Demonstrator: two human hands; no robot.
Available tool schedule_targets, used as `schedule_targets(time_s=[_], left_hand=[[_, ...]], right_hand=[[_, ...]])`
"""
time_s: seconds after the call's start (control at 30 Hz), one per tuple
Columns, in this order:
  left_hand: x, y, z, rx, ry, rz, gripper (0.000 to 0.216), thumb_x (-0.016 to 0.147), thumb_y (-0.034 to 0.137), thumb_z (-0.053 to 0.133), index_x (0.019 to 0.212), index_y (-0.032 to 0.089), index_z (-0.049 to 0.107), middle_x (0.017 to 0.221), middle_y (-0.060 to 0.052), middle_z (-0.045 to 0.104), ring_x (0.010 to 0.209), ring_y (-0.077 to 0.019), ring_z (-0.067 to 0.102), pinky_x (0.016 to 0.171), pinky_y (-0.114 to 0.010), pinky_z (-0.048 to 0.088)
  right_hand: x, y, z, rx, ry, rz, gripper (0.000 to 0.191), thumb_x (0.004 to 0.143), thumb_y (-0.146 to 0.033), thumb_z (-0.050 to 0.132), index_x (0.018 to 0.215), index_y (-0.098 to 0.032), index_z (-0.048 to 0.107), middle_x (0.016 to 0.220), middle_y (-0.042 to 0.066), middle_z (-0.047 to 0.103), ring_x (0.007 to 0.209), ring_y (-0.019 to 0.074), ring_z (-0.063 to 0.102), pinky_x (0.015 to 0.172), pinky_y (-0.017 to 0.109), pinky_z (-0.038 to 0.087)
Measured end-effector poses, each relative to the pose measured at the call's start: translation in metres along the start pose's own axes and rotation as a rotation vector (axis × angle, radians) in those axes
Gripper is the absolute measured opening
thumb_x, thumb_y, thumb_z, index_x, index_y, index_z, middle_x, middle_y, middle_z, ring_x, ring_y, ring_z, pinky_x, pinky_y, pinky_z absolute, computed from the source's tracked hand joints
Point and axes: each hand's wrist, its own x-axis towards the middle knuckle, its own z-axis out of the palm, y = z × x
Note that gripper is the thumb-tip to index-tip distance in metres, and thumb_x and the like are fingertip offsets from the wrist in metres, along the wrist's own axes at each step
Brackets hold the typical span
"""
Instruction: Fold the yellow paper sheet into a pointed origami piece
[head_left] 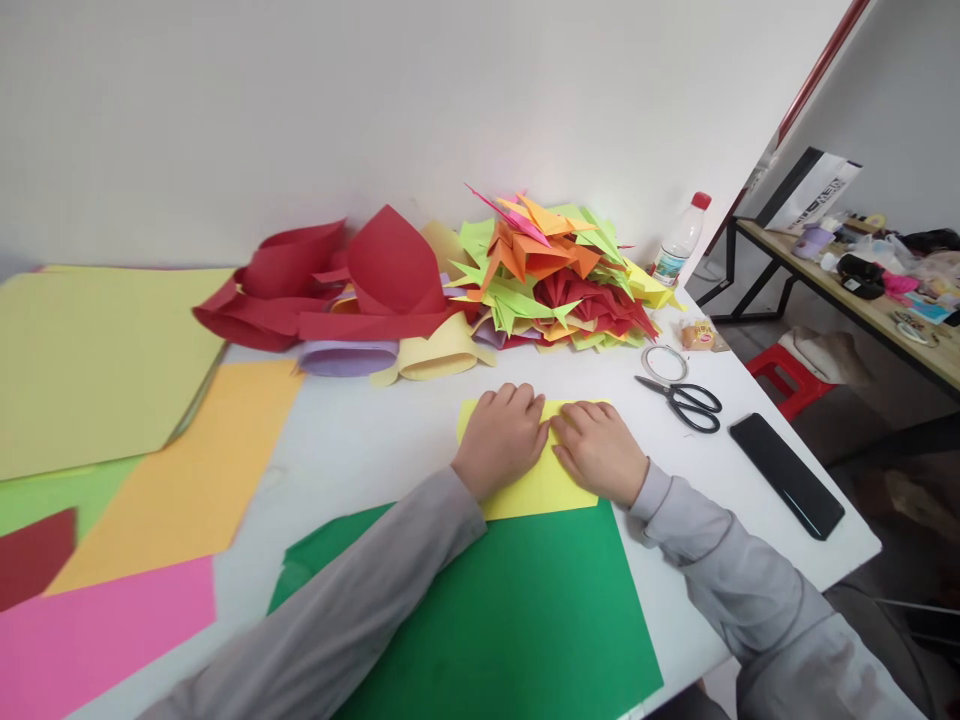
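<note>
A sheet of bright yellow paper (536, 492) lies on the table, its near edge meeting a large green sheet (510, 610). My left hand (501, 440) rests on the yellow paper with its fingers curled and pressed together near the far edge. Close beside it, my right hand (601, 450) also has bent fingers pressing on the same paper, its thumb pointing towards the left hand. The fingertips of both hands are partly hidden. Grey sleeves cover both forearms, and the left one crosses over the green sheet.
Black-handled scissors (686, 402), a tape roll (664, 364), a phone (786, 474) and a bottle (679, 245) stand or lie to the right. Folded paper stars (540, 270) and curled red paper (394, 260) are piled by the wall. Coloured sheets (97, 360) cover the left side.
</note>
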Motion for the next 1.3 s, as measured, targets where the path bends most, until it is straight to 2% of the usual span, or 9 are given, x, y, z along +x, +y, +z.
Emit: schedule_targets(time_s=[0.2, 0.63, 1.0, 1.07, 1.2, 1.3], left_hand=[[-0.002, -0.003, 0.007, -0.088, 0.065, -0.003, 0.023, 0.091, 0.024, 0.046, 0.09, 0.014, 0.067, 0.086, -0.012, 0.061, 0.082, -0.0262, 0.054, 0.071, -0.04, 0.041], [-0.003, -0.001, 0.006, -0.09, 0.076, -0.003, 0.024, 0.09, 0.023, 0.048, 0.086, 0.011, 0.068, 0.084, -0.013, 0.062, 0.082, -0.026, 0.055, 0.073, -0.04, 0.045], [-0.003, 0.0, 0.005, -0.056, 0.065, -0.007, 0.024, 0.089, 0.024, 0.048, 0.083, 0.012, 0.068, 0.084, -0.013, 0.062, 0.083, -0.0271, 0.055, 0.071, -0.04, 0.042], [-0.003, 0.0, 0.005, -0.053, 0.061, -0.006, 0.023, 0.089, 0.024, 0.049, 0.086, 0.011, 0.068, 0.085, -0.013, 0.062, 0.083, -0.0274, 0.055, 0.072, -0.04, 0.041], [-0.003, 0.002, 0.002, -0.037, 0.039, -0.012, 0.028, 0.091, 0.026, 0.047, 0.106, 0.012, 0.066, 0.09, -0.012, 0.062, 0.086, -0.0283, 0.055, 0.072, -0.04, 0.039], [-0.003, 0.002, -0.001, -0.02, 0.016, -0.008, 0.031, 0.092, 0.026, 0.044, 0.109, 0.013, 0.066, 0.091, -0.013, 0.061, 0.087, -0.0289, 0.055, 0.072, -0.04, 0.038]], right_hand=[[0.008, -0.003, -0.003, -0.01, -0.025, 0.088, 0.032, 0.099, -0.034, 0.04, 0.121, -0.018, 0.056, 0.114, 0.012, 0.059, 0.101, 0.0274, 0.049, 0.079, 0.04, 0.037], [0.026, -0.001, -0.002, -0.049, -0.024, 0.153, 0.028, 0.098, -0.033, 0.039, 0.117, -0.022, 0.058, 0.107, 0.01, 0.058, 0.095, 0.0278, 0.048, 0.075, 0.039, 0.037], [0.023, -0.003, -0.005, -0.083, -0.064, 0.081, 0.029, 0.099, -0.03, 0.039, 0.114, -0.015, 0.059, 0.104, 0.013, 0.058, 0.094, 0.0275, 0.046, 0.075, 0.038, 0.036], [0.021, -0.004, -0.005, -0.093, -0.061, 0.066, 0.029, 0.099, -0.028, 0.038, 0.111, -0.013, 0.06, 0.103, 0.013, 0.058, 0.093, 0.0272, 0.046, 0.075, 0.038, 0.035], [0.015, -0.004, -0.005, -0.082, -0.047, 0.056, 0.029, 0.1, -0.028, 0.039, 0.111, -0.013, 0.061, 0.102, 0.013, 0.059, 0.093, 0.0263, 0.047, 0.075, 0.037, 0.035], [0.009, -0.004, -0.007, -0.058, -0.037, 0.047, 0.028, 0.1, -0.028, 0.04, 0.108, -0.014, 0.063, 0.1, 0.011, 0.06, 0.094, 0.0247, 0.049, 0.077, 0.037, 0.034]])
